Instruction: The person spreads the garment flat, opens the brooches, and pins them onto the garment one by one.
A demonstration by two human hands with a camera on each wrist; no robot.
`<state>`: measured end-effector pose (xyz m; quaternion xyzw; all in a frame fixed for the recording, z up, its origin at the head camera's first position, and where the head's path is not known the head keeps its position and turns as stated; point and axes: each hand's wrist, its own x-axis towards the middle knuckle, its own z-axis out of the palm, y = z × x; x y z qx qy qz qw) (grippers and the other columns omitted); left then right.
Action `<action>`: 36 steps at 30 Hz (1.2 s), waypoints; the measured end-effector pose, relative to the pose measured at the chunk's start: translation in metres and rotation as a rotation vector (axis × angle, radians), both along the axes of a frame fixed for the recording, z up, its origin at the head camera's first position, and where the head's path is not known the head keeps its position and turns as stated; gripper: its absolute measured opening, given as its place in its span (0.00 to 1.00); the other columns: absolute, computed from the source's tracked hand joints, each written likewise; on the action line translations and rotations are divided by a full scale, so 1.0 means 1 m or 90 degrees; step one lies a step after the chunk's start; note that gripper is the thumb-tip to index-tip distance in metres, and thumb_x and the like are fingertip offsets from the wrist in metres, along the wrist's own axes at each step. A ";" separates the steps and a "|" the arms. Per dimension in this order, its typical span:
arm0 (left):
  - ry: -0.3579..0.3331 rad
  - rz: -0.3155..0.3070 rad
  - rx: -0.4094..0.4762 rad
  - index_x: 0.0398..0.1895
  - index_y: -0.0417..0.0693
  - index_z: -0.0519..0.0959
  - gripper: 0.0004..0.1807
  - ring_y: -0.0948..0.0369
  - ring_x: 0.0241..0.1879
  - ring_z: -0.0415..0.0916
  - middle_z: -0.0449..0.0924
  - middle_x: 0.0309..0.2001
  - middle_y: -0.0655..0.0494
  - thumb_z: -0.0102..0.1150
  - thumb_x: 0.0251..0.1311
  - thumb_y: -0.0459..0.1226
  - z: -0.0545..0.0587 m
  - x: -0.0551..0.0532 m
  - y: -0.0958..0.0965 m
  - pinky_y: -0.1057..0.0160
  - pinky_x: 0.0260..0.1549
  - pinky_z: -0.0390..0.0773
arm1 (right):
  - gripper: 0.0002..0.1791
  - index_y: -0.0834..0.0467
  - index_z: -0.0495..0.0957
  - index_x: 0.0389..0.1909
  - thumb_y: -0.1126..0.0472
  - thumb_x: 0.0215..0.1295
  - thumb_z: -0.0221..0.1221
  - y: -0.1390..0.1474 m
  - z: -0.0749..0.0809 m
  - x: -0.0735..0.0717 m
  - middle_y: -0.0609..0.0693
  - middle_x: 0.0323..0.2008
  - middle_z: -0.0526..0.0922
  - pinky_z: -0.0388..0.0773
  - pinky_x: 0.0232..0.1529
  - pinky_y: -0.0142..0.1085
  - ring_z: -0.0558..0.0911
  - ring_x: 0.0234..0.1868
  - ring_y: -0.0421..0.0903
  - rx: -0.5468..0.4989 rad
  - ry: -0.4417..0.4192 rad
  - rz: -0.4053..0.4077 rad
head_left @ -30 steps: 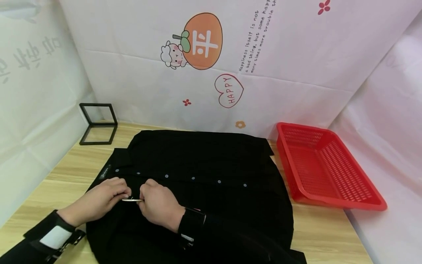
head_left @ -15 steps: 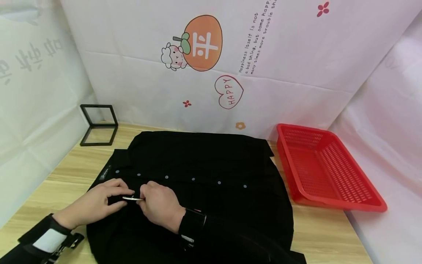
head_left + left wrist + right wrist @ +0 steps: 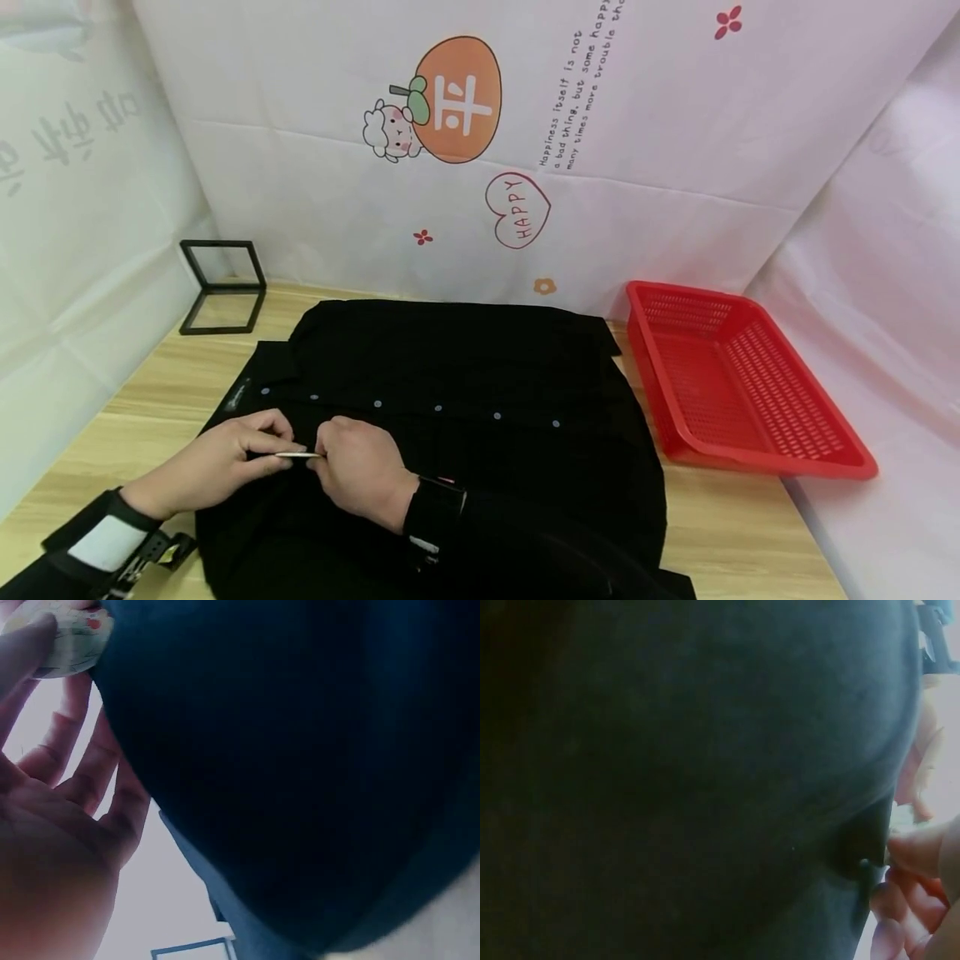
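Note:
A black button-up shirt (image 3: 480,358) lies spread on the table. Over its left part, my left hand (image 3: 217,460) pinches a thin round disc like a badge (image 3: 297,455), thumb on one side and a finger on the other. From the other end my right hand (image 3: 365,468), fingers curled, grips the same disc. Edge-on in the head view, the disc shows a pale face with a red and green print in the left wrist view, the badge's face (image 3: 81,637) partly under a thumb. Black cloth fills most of both wrist views and hides much of the right hand's grip.
A red plastic basket (image 3: 663,400) stands to the right of the shirt. At the back left is a black hinged frame (image 3: 223,288). White printed cloth (image 3: 315,208) hangs behind the wooden table (image 3: 150,400).
My left hand's fingers spread off the disc half a second ago and are now back pinching its left end. The right hand keeps its grip in nearly the same place.

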<state>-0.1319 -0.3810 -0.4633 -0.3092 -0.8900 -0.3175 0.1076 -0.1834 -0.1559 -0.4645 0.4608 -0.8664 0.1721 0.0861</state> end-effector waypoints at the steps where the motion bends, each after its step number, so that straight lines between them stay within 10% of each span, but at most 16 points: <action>1: -0.007 0.005 0.002 0.47 0.58 0.88 0.15 0.71 0.36 0.71 0.72 0.43 0.71 0.66 0.61 0.30 0.000 0.000 0.000 0.73 0.34 0.68 | 0.12 0.48 0.76 0.26 0.53 0.66 0.67 0.000 0.000 0.001 0.35 0.23 0.66 0.60 0.19 0.18 0.62 0.20 0.27 0.000 -0.001 -0.001; 23: -0.110 0.013 0.045 0.47 0.62 0.84 0.13 0.67 0.40 0.75 0.77 0.43 0.69 0.59 0.69 0.32 0.008 -0.004 -0.001 0.68 0.36 0.73 | 0.13 0.46 0.74 0.26 0.49 0.67 0.66 -0.001 0.006 0.000 0.34 0.23 0.67 0.63 0.20 0.20 0.64 0.19 0.27 0.019 -0.072 -0.033; 32: -0.175 0.102 0.045 0.38 0.64 0.80 0.14 0.66 0.39 0.74 0.77 0.41 0.69 0.44 0.79 0.39 0.006 -0.004 0.007 0.65 0.38 0.72 | 0.13 0.51 0.73 0.49 0.53 0.70 0.64 0.002 0.002 -0.004 0.33 0.29 0.79 0.67 0.24 0.18 0.69 0.22 0.23 -0.072 -0.214 -0.004; 36: -0.183 0.158 0.015 0.32 0.63 0.79 0.16 0.67 0.35 0.72 0.74 0.37 0.67 0.45 0.79 0.42 0.003 -0.006 0.010 0.65 0.34 0.69 | 0.17 0.54 0.73 0.56 0.54 0.71 0.62 0.002 0.002 -0.004 0.34 0.31 0.77 0.67 0.26 0.18 0.69 0.23 0.24 -0.049 -0.185 0.011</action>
